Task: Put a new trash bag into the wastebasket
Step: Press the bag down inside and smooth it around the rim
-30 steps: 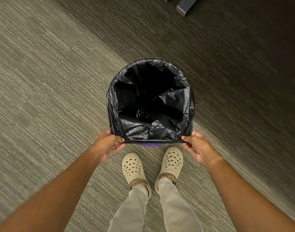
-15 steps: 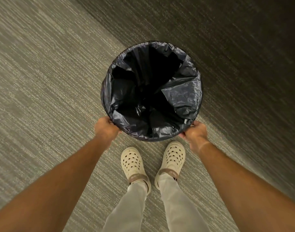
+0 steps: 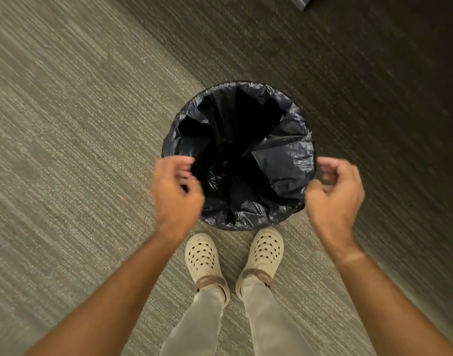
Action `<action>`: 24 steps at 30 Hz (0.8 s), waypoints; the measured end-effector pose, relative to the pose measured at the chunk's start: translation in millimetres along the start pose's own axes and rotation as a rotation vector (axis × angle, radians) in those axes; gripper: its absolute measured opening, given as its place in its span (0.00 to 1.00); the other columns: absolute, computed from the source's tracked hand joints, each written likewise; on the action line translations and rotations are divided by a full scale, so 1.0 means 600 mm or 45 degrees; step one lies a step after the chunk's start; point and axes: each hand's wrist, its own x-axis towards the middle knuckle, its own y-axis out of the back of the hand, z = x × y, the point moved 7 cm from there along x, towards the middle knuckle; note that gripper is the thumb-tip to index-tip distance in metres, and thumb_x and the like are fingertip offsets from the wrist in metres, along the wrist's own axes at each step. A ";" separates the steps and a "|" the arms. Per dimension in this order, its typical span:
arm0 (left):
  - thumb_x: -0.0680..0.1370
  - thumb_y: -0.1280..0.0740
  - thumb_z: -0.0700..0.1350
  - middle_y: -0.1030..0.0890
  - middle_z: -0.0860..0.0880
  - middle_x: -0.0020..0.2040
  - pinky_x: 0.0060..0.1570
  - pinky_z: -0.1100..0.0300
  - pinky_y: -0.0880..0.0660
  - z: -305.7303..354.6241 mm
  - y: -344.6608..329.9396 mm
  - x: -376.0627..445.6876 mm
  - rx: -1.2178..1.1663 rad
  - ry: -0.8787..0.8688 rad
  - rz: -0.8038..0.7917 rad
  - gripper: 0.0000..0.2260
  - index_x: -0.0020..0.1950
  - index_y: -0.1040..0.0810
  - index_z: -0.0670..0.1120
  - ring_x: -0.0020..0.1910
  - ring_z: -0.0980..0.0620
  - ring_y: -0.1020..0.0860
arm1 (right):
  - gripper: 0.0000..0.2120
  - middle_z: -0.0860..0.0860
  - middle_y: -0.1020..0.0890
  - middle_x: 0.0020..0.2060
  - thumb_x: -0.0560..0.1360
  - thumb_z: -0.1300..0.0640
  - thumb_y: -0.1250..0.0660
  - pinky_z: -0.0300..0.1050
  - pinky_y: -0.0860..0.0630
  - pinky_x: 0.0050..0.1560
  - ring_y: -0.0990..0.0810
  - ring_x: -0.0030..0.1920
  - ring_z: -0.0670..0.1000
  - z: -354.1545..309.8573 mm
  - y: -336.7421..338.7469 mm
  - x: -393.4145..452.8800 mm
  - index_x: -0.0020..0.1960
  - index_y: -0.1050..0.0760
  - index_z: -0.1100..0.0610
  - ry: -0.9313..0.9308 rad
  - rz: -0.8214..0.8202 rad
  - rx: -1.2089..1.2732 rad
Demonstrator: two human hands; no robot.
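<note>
A round wastebasket (image 3: 301, 207) stands on the carpet just ahead of my feet. A black trash bag (image 3: 284, 160) lines it, with its top folded out over the rim all the way round. My left hand (image 3: 175, 192) hovers over the basket's left edge, fingers loosely curled and apart, holding nothing. My right hand (image 3: 334, 196) hangs at the right edge in the same loose curl, also empty. Neither hand grips the bag. The inside of the bag is dark and wrinkled.
Striped grey-green carpet (image 3: 66, 150) covers the floor, darker toward the upper right. My two feet in cream perforated clogs (image 3: 202, 258) stand right behind the basket. A grey furniture foot (image 3: 301, 1) shows at the top edge.
Both hands gripped the bag's edge at the basket's near rim before. They have let go and lifted up and apart to either side. The bag now sits folded over the rim.
</note>
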 end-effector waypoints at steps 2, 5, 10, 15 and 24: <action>0.71 0.38 0.29 0.25 0.48 0.52 0.47 0.69 0.25 0.040 -0.056 0.003 -0.022 -0.171 -0.198 0.18 0.56 0.24 0.44 0.47 0.59 0.25 | 0.20 0.51 0.22 0.49 0.65 0.67 0.40 0.47 0.24 0.52 0.23 0.51 0.51 -0.076 -0.032 0.006 0.55 0.21 0.57 0.305 -0.109 -0.058; 0.74 0.39 0.33 0.24 0.44 0.54 0.49 0.59 0.25 0.030 -0.146 0.031 0.245 -0.243 -0.492 0.15 0.59 0.24 0.40 0.50 0.49 0.23 | 0.20 0.55 0.20 0.50 0.66 0.64 0.42 0.49 0.25 0.55 0.22 0.53 0.55 -0.133 -0.147 0.014 0.54 0.20 0.60 0.602 -0.553 -0.321; 0.77 0.37 0.46 0.30 0.44 0.69 0.64 0.53 0.33 -0.085 -0.259 0.070 1.018 -0.151 -1.070 0.24 0.72 0.35 0.42 0.68 0.44 0.31 | 0.18 0.57 0.25 0.61 0.76 0.62 0.39 0.50 0.27 0.57 0.26 0.61 0.57 -0.061 -0.338 0.012 0.66 0.29 0.61 0.972 -1.295 -1.196; 0.80 0.42 0.48 0.52 0.42 0.81 0.77 0.52 0.55 -0.166 -0.317 0.078 1.517 -0.365 -1.350 0.33 0.79 0.55 0.41 0.79 0.46 0.53 | 0.24 0.60 0.30 0.70 0.79 0.61 0.42 0.53 0.29 0.66 0.29 0.68 0.59 0.019 -0.426 0.022 0.74 0.40 0.65 1.062 -1.514 -1.500; 0.82 0.50 0.61 0.51 0.40 0.80 0.75 0.47 0.51 -0.242 -0.311 0.089 1.873 -0.186 -1.411 0.33 0.80 0.54 0.43 0.78 0.39 0.51 | 0.40 0.59 0.45 0.78 0.78 0.38 0.45 0.55 0.41 0.73 0.45 0.76 0.59 0.146 -0.438 0.056 0.79 0.56 0.61 0.929 -1.490 -1.995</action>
